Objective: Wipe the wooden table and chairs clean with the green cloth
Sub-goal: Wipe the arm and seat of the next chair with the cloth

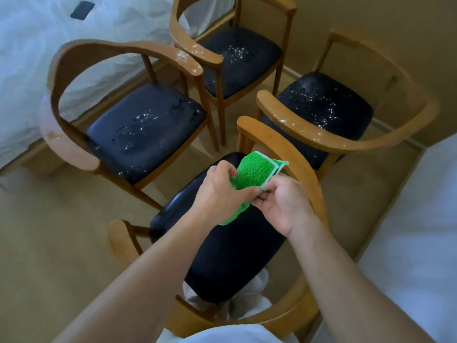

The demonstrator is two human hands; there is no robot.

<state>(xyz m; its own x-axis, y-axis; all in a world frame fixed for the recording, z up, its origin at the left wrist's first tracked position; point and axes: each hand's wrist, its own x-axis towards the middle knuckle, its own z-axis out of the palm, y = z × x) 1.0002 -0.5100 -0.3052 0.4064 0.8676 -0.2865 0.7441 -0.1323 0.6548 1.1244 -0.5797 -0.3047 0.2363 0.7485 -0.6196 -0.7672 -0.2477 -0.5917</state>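
Both hands, left hand [220,191] and right hand [286,204], pinch the folded fluffy green cloth [254,174] mid-frame, refolding; next likely wipe wet black-seated wooden chair [146,129], upper left.

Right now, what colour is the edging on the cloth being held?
White edging on the green cloth, clearest in the head view.

We see the green cloth [254,173], folded with a white edge, held up over the nearest chair [222,256]. Four wooden chairs with dark seats stand close together; three carry white specks on seats and armrests.
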